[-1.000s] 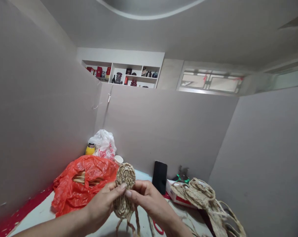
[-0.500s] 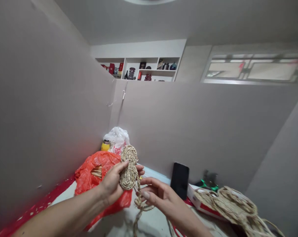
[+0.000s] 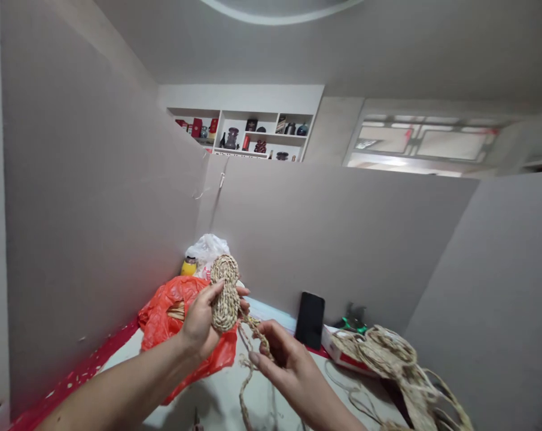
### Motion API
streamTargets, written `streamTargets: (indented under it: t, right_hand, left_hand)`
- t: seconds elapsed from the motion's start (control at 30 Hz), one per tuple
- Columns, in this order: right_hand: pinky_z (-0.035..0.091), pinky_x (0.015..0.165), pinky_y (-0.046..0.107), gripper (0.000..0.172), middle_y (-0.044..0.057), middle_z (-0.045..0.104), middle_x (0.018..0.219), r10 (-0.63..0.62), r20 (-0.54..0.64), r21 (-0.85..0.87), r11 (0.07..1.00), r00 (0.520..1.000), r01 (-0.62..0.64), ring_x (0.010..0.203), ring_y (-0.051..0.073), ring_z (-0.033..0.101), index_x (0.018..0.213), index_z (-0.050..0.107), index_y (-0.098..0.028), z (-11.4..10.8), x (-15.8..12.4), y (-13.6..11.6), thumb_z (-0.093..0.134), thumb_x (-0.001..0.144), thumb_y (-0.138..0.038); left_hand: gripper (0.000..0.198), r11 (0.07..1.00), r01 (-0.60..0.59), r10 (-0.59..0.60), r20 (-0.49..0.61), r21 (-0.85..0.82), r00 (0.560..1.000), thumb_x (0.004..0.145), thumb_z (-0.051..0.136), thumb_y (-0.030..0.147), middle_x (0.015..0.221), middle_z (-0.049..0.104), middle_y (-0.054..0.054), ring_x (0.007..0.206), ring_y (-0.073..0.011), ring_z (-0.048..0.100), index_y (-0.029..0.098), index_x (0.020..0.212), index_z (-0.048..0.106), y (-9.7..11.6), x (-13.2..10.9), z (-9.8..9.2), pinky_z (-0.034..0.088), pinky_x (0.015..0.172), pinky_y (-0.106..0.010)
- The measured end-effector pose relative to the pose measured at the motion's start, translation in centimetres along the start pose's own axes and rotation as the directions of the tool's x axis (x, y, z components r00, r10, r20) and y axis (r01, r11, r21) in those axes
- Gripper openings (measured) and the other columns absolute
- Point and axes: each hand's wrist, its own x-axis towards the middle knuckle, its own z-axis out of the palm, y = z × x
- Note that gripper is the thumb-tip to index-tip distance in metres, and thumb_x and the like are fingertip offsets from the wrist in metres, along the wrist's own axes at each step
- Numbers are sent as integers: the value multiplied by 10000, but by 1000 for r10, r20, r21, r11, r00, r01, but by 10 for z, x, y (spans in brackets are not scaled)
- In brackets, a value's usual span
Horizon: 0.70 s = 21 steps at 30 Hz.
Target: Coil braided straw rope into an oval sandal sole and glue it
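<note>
My left hand (image 3: 200, 320) grips a small oval piece of woven straw braid (image 3: 224, 292), held upright above the table. A loose braided tail (image 3: 248, 353) hangs from its lower end and runs down past my right hand (image 3: 283, 365). The right hand's fingers are curled around that tail just below and to the right of the oval. Both forearms reach in from the bottom edge.
A red plastic bag (image 3: 172, 323) with straw in it lies behind my left hand. Behind that stand a white bag (image 3: 207, 248) and a yellow bottle (image 3: 188, 267). A black phone (image 3: 310, 320) leans on the grey partition. A heap of woven straw pieces (image 3: 387, 359) lies on a red-and-white box at right.
My right hand has left the oval piece and dropped to the braided tail. The left hand alone now holds the oval. The view has swung a little to the left.
</note>
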Motion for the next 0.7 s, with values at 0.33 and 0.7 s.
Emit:
streamTargets:
  t: [0.33, 0.7]
  right_hand:
    - [456, 666, 289, 133, -28, 581, 711, -17, -44, -342, 940, 999, 1, 680, 138, 558, 783, 592, -164, -24, 4, 33, 548, 895, -221]
    - [531, 809, 409, 253, 71, 602, 1175, 343, -143, -446, 815, 928, -370, 963, 213, 623, 1146, 580, -181, -53, 46, 116, 567, 919, -293]
  left_hand:
    - [292, 970, -245, 243, -115, 3, 963, 899, 404, 194, 677, 710, -74, 542, -137, 641, 82, 824, 662, 42, -3, 31, 539, 602, -257]
    - [297, 783, -602, 622, -165, 159, 766, 884, 380, 177, 642, 697, -71, 551, -141, 624, 84, 850, 660, 121, -43, 52, 547, 559, -245]
